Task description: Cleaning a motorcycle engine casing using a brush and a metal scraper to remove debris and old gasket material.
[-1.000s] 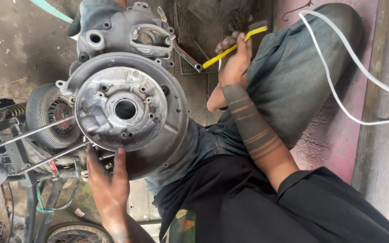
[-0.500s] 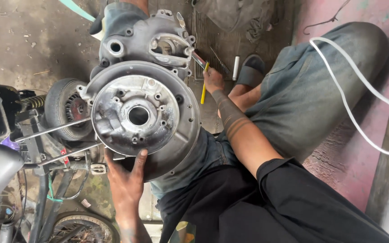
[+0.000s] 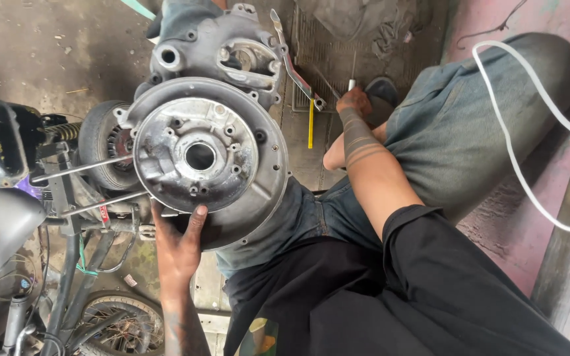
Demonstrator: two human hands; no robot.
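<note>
A round grey metal engine casing (image 3: pixel 232 198) with a central hole stands on edge against my jeans-clad leg, joined to a larger engine block (image 3: pixel 212 53). My left hand (image 3: pixel 179 247) grips the casing's lower rim, fingers spread on the metal. My right hand (image 3: pixel 354 102), on a tattooed forearm, reaches down to the floor beyond my knee. Its fingers are curled over a small white-handled tool (image 3: pixel 351 84). A yellow-handled tool (image 3: pixel 310 122) lies on the floor just left of that hand, with nothing holding it.
A long metal lever (image 3: pixel 291 66) sticks out from the engine block. A small wheel (image 3: pixel 103 148) and two thin rods (image 3: pixel 80 168) sit left of the casing. A scooter frame and a spoked wheel (image 3: pixel 123 326) are at lower left. A white cable (image 3: pixel 516 151) crosses my right knee.
My right hand held the yellow-handled tool up, then lowered it to the floor and let go. It now rests on the white-handled tool. My left hand stayed on the casing's rim.
</note>
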